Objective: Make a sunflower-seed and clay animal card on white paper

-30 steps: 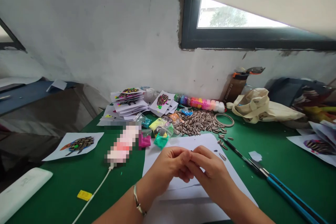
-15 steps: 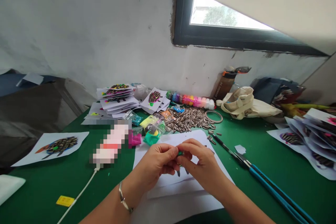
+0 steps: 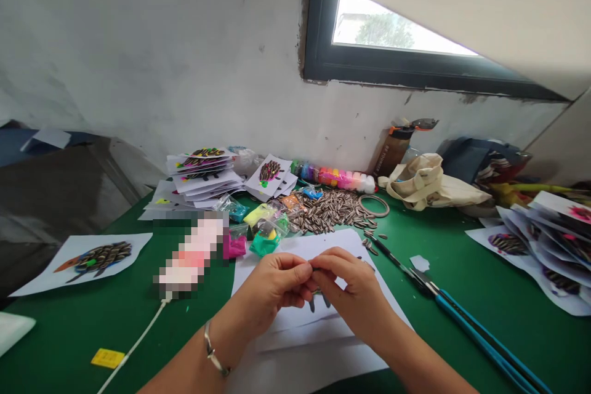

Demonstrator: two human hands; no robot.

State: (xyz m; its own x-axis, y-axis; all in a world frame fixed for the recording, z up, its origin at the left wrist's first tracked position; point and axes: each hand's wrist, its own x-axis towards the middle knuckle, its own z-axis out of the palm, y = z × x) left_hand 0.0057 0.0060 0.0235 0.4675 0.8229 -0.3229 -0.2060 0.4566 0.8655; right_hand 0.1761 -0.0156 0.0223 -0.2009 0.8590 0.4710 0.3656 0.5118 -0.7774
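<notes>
My left hand [image 3: 273, 288] and my right hand [image 3: 354, 286] meet fingertip to fingertip above white paper sheets [image 3: 339, 241]. Both are closed in a pinch around a small green piece that looks like modelling clay, now almost wholly covered by the fingers. Under them, dark leg-like marks [image 3: 319, 304] of a picture show on the top sheet. Just behind the paper lie small bags of coloured clay, among them a green one [image 3: 264, 245] and a magenta one [image 3: 237, 247]. A heap of striped sunflower seeds [image 3: 335, 208] spreads beyond them.
To the right lie a pen [image 3: 390, 253], blue-handled scissors or similar tool [image 3: 480, 332] and a paper scrap [image 3: 420, 263]. Seed pictures [image 3: 203, 181] are stacked at back left, more [image 3: 545, 246] at right. A tape ring [image 3: 375, 205], cloth bag [image 3: 418, 184] and bottle [image 3: 392, 151] stand behind.
The fingers have closed further over the small green piece, which showed between them before. Both hands stay in nearly the same place; the whole view has shifted slightly.
</notes>
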